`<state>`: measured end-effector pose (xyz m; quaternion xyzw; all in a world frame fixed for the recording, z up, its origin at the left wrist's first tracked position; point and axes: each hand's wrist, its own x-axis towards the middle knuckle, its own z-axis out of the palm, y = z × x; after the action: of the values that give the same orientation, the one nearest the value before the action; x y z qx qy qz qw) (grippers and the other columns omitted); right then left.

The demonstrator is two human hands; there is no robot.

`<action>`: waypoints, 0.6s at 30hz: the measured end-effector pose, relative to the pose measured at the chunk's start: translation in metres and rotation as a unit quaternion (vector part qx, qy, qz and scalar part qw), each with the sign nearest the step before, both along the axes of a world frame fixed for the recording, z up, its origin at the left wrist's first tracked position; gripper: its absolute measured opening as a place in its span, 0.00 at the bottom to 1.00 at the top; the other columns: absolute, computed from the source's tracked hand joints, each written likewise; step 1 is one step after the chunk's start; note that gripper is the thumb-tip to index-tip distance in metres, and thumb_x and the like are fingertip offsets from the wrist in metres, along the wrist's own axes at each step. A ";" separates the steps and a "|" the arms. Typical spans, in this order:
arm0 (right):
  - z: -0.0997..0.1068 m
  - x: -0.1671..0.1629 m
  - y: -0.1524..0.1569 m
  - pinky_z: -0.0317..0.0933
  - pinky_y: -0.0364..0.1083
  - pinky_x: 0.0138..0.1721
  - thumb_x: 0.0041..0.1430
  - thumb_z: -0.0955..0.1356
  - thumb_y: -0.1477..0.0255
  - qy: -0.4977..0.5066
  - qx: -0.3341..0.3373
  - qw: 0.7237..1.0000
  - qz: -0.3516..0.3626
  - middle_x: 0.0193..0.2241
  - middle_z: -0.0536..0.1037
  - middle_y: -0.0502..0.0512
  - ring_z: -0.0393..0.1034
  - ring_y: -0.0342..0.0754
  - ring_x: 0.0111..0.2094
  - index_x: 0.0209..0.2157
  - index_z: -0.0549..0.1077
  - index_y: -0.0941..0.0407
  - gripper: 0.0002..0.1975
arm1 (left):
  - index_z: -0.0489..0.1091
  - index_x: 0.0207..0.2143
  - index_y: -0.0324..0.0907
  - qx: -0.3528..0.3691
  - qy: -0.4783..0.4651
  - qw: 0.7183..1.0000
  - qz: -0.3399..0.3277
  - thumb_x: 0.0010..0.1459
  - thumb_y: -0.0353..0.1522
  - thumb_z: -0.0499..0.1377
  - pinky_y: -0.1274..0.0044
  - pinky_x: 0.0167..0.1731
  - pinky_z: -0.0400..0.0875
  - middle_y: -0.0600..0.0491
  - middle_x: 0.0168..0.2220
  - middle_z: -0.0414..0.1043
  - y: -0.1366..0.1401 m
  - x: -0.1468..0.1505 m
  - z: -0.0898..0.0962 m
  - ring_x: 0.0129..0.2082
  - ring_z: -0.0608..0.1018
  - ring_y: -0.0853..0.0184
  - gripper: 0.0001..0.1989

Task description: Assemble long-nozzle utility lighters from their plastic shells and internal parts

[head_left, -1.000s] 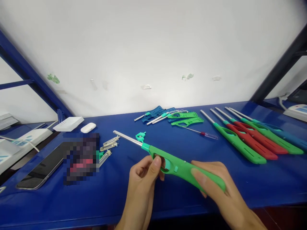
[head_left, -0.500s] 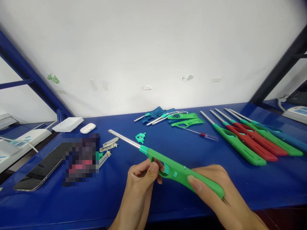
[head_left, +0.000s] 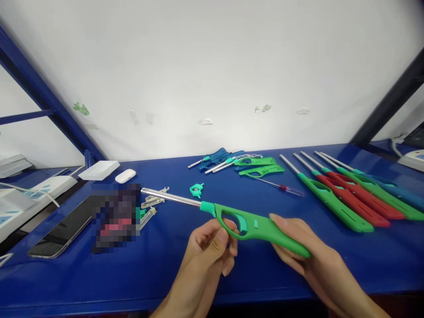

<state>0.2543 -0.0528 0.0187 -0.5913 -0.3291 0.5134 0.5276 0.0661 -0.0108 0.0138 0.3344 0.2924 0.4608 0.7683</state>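
A green long-nosed lighter (head_left: 258,227) with a silver metal tube pointing left is held above the blue tabletop (head_left: 165,269). My right hand (head_left: 308,251) grips the rear of its handle. My left hand (head_left: 210,245) is under the trigger loop, fingers curled, with the fingertips touching the lighter's underside near the teal trigger. A small teal plastic part (head_left: 196,190) lies on the table just behind the tube.
Several assembled green, red and blue lighters (head_left: 347,196) lie in a row at right. Open lighter shells (head_left: 241,162) and a red-handled screwdriver (head_left: 281,187) sit at the back. Metal pieces (head_left: 150,205), a phone (head_left: 62,229), an earbud case (head_left: 123,176) and a white box (head_left: 99,170) lie at left.
The lighter has swung so its tube points more level and further left. My left hand has dropped from pinching the trigger loop to sitting beneath it.
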 end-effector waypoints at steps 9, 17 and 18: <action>-0.005 0.002 0.012 0.49 0.46 0.22 0.69 0.63 0.40 -0.187 0.100 0.964 0.162 0.22 0.69 0.50 0.61 0.46 0.24 0.27 0.71 0.52 0.31 | 0.83 0.41 0.42 0.016 0.013 1.000 -0.009 0.63 0.44 0.72 0.81 0.23 0.48 0.61 0.17 0.59 -0.006 -0.008 -0.002 0.19 0.53 0.78 0.15; 0.001 -0.001 0.005 0.57 0.45 0.33 0.69 0.61 0.38 -0.185 0.075 0.960 0.197 0.24 0.67 0.48 0.63 0.46 0.28 0.26 0.66 0.53 0.33 | 0.80 0.35 0.40 0.022 0.079 0.997 0.000 0.58 0.49 0.73 0.80 0.20 0.47 0.62 0.15 0.56 -0.005 -0.006 -0.001 0.17 0.51 0.78 0.21; 0.002 0.000 0.004 0.57 0.44 0.34 0.70 0.61 0.39 -0.169 0.074 0.961 0.207 0.25 0.66 0.47 0.62 0.45 0.29 0.27 0.65 0.53 0.32 | 0.79 0.33 0.40 0.020 0.092 0.996 -0.002 0.58 0.50 0.73 0.81 0.19 0.47 0.62 0.14 0.56 -0.004 -0.006 -0.001 0.16 0.51 0.78 0.22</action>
<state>0.2540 -0.0487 0.0210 -0.5474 -0.5659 0.4783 0.3889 0.0606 -0.0152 0.0126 0.3914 0.3515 0.4325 0.7322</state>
